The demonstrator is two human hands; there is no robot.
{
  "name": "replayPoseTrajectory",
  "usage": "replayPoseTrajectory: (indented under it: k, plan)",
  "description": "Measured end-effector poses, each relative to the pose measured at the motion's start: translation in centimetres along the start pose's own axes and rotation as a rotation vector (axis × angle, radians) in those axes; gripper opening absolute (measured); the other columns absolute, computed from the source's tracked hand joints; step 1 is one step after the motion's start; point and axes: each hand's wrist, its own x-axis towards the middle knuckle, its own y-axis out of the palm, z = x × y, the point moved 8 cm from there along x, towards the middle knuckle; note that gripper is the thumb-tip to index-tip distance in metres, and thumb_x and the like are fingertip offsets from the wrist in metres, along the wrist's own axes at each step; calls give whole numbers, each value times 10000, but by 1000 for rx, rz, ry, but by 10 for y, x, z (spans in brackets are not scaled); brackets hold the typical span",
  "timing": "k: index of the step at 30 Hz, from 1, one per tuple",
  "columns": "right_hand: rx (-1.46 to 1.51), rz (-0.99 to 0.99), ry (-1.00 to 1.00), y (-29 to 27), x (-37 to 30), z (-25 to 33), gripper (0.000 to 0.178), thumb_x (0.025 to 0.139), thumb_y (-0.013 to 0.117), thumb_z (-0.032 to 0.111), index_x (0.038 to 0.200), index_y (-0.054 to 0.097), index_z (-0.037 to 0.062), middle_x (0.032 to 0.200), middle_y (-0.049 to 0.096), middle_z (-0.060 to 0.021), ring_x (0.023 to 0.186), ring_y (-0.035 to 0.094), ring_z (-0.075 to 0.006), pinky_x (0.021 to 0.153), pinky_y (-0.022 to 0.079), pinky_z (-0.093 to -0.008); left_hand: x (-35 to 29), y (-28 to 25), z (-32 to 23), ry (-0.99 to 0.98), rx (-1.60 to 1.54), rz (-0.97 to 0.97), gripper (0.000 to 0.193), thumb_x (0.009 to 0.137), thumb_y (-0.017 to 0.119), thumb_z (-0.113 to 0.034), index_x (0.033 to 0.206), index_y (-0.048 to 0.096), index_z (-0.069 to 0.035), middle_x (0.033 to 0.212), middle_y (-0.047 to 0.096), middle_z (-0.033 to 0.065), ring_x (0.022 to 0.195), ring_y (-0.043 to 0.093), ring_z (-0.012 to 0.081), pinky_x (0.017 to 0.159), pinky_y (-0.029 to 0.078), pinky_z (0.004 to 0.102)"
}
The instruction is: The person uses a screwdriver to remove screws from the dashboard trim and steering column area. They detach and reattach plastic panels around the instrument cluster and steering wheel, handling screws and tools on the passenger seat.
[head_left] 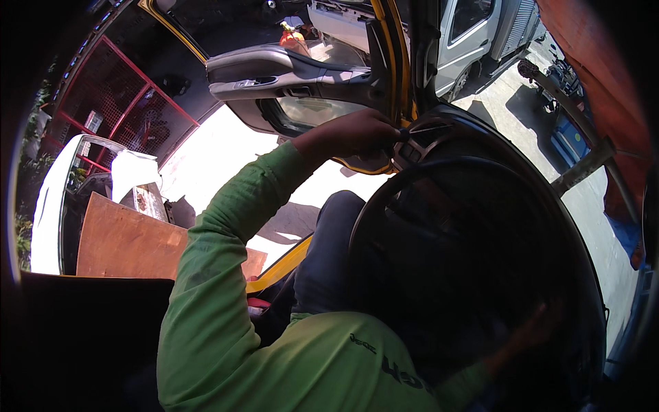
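Green sleeves (pixel 230 226) cover both your arms as you sit in the cab behind a dark steering wheel (pixel 449 162). Your left hand (pixel 360 132) reaches forward past the wheel to the near corner of the dashboard (pixel 484 134), its fingers curled at a small dark piece (pixel 403 135); whether they grip it or only touch it, you cannot tell from this view. That piece sits at the dashboard's left end, just beside the yellow door pillar (pixel 397 62). Your right hand (pixel 539 326) is low on the right, near the wheel, in shadow too deep to tell how its fingers stand. To your left, the grey-trimmed door (pixel 250 75) stands open over bright ground, and a brown sheet (pixel 130 240) lies outside, nearer to you. Beyond the windscreen is a white truck (pixel 467 31).
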Motion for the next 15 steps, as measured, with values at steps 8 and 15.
replayPoseTrajectory:
  k: [8, 15]
  plan:
    - [94, -44, 25, -8, 2, 12, 302, 1058, 608, 116, 1288, 655, -74, 1369, 650, -216, 1257, 633, -315, 1106, 477, -421, 7, 36, 33, -204, -982, 106, 267, 1062, 492, -193, 1103, 653, 16, 959, 665, 135, 693, 579, 145, 533, 471, 252]
    - [83, -57, 21, -13, 3, 15, 313, 1054, 611, 92, 1316, 632, -78, 1374, 647, -214, 1226, 653, -308, 1081, 498, -405, 10, 21, 2, -28, -257, 10, 249, 977, 642, -214, 969, 715, 24, 840, 709, 157, 697, 673, 254, 594, 517, 379]
